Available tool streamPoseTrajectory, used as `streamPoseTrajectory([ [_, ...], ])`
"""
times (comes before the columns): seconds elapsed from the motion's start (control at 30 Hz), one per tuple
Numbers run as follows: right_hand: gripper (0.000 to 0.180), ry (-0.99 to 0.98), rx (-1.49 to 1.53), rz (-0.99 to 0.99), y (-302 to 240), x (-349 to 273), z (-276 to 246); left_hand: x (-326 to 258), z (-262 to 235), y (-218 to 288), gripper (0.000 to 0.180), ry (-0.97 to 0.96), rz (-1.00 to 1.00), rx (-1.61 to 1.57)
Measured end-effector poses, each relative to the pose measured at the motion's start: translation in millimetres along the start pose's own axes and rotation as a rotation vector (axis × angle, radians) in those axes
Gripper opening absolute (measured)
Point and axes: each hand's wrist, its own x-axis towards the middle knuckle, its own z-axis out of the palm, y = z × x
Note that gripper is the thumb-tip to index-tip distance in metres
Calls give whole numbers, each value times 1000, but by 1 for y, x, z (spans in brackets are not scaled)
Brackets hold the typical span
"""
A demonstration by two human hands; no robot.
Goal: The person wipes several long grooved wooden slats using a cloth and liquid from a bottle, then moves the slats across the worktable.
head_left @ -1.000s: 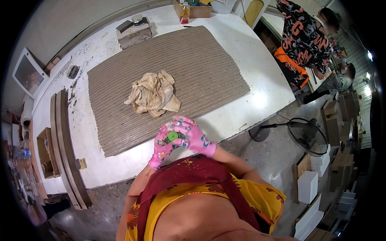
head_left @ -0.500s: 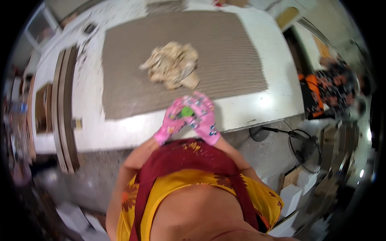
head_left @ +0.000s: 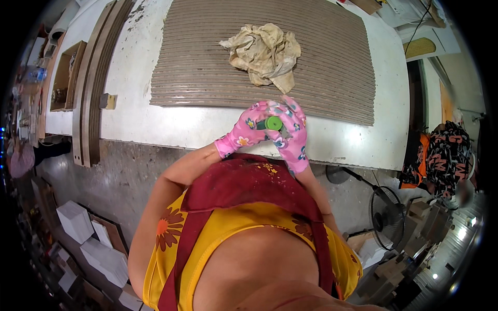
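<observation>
In front of my apron, near the table's front edge, my two hands in pink flowered gloves come together. My left hand curls around a small green thing with a round, cap-like end; its body is mostly hidden by the gloves. From the other side my right hand closes on it, fingers meeting the left glove. Just beyond my hands, a crumpled cream cloth lies on a row of long, narrow grey-brown strips laid side by side.
The strips rest on a white table. At its left are long stacked boards, a small block and an open wooden box. A fan stands right, below a person in patterned clothing. White boxes sit lower left.
The view has shifted and sharpened, so the table and cloth appear higher and farther right. Both hands stay together around the green thing, whose round end now shows more plainly.
</observation>
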Motion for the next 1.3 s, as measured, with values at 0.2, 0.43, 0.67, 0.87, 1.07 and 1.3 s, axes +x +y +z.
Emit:
streamPoseTrajectory([
  [0.2, 36, 90, -90, 40, -12, 1, 2, 0, 6, -4, 72, 32, 15, 108],
  [0.43, 48, -60, 163, 113, 43, 30, -35, -3, 9, 19, 95, 34, 159, 809],
  [0.67, 61, -48, -600, -89, 83, 128, 61, -7, 17, -25, 127, 195, 120, 180],
  [0.87, 43, -196, -564, -39, 100, 135, 69, -7, 1, -29, 120, 126, 131, 516],
  [1.07, 39, -88, -362, -74, 134, 84, 20, -9, 3, -38, 94, 181, 177, 423],
  [1.3, 52, 5, -894, 10, 115, 61, -19, -38, -8, -20, 96, 146, 153, 273],
])
